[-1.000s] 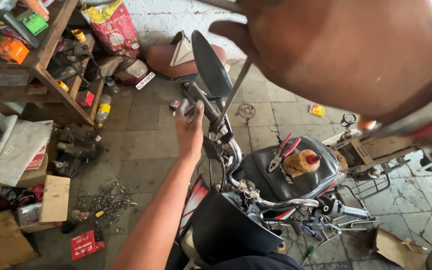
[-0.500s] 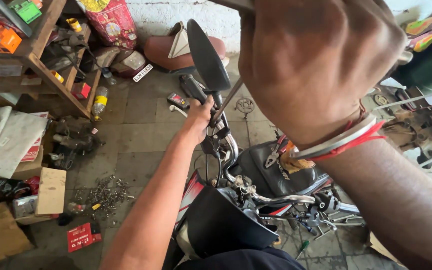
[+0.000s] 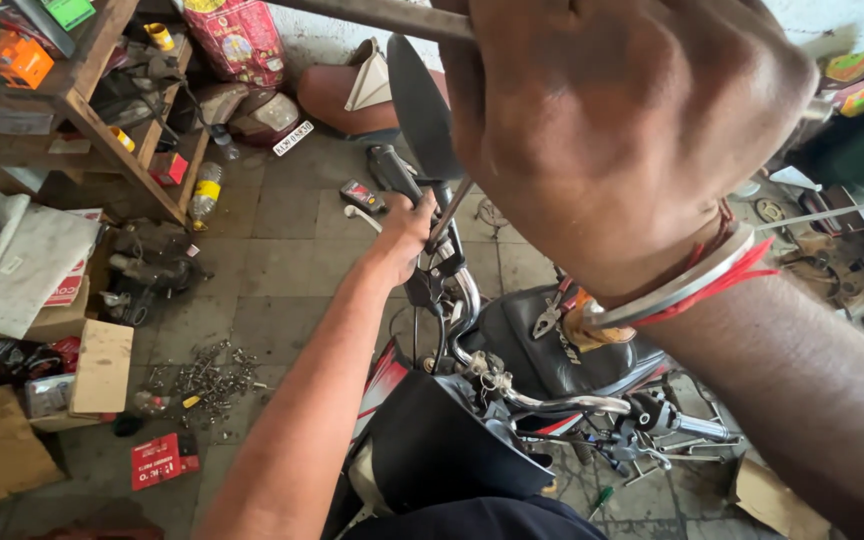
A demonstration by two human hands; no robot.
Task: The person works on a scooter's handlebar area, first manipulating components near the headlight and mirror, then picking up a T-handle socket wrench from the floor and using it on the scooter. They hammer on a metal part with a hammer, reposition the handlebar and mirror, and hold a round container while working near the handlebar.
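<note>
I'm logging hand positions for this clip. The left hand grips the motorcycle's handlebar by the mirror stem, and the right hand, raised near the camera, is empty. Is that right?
Not quite. The head view shows the right hand is not empty: it is closed around a metal rod. The left hand does grip the handlebar by the mirror stem.

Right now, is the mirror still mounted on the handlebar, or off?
Mounted. The black mirror stands upright on its stem above the left grip, where the left hand holds the handlebar. The right hand grips a metal rod.
</note>
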